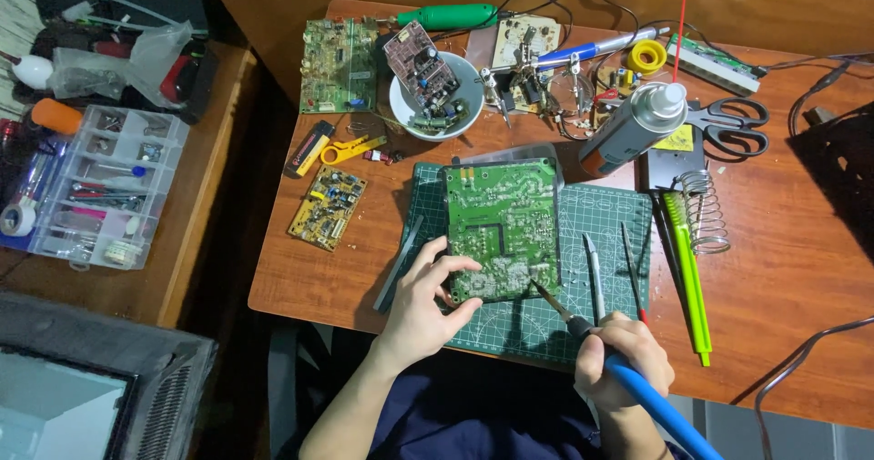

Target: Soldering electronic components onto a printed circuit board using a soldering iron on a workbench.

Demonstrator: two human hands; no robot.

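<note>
- The left hand (428, 298) is grasping the near-left corner of the green rectangular circuit board (501, 228), lying on the green cutting mat (601, 214).
- The right hand (624, 355) is clenching the blue-handled soldering iron (628, 373), its tip touching the board's near-right edge.

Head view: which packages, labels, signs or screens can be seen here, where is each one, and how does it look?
Spray can: lying tilted at the upper right of the desk, grey cylinder, white cap, orange base band, thin red straw.
Yellow label: beside the can, on a dark flat thing, small and squarish.
Plastic bag: upper left side table, clear and crumpled.
Screen: bottom left corner, pale glass in a grey frame, tilted; whether it is lit I cannot tell.
</note>
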